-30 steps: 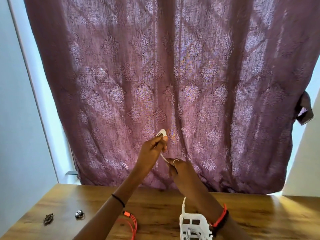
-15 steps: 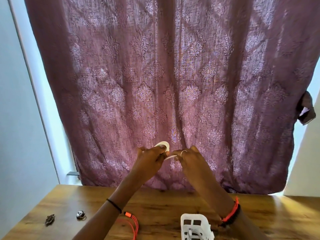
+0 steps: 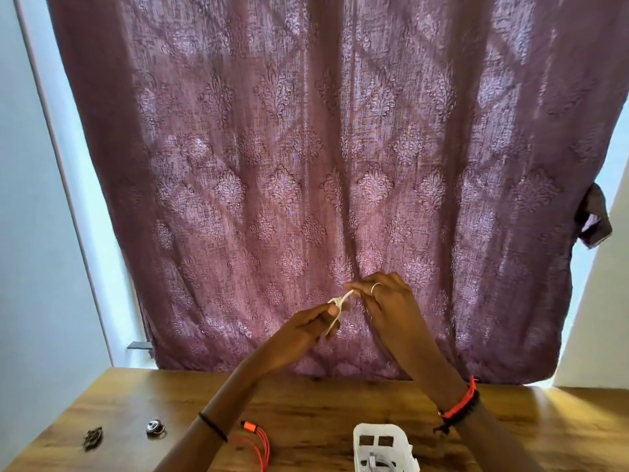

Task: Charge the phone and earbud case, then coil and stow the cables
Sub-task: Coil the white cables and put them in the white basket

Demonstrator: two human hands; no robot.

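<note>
A thin white cable [image 3: 340,303] is held up in the air in front of the curtain, bunched into small loops. My left hand [image 3: 308,327] pinches the looped part between thumb and fingers. My right hand [image 3: 381,294], with a ring on one finger, pinches the cable's free end just to the right and a little higher. An orange cable [image 3: 258,444] lies on the wooden table [image 3: 306,403] under my left forearm. A white slotted basket [image 3: 381,447] with white cable inside stands at the bottom edge. Phone and earbud case are out of view.
A purple patterned curtain [image 3: 306,165] hangs behind the table. Two small dark metal objects [image 3: 155,428] lie near the table's left edge. Pale walls flank the curtain on both sides.
Both hands have dropped lower and shifted right. The right hand has come up level with the left and now draws the cable end across the loops. The hanging tail above the basket is gone.
</note>
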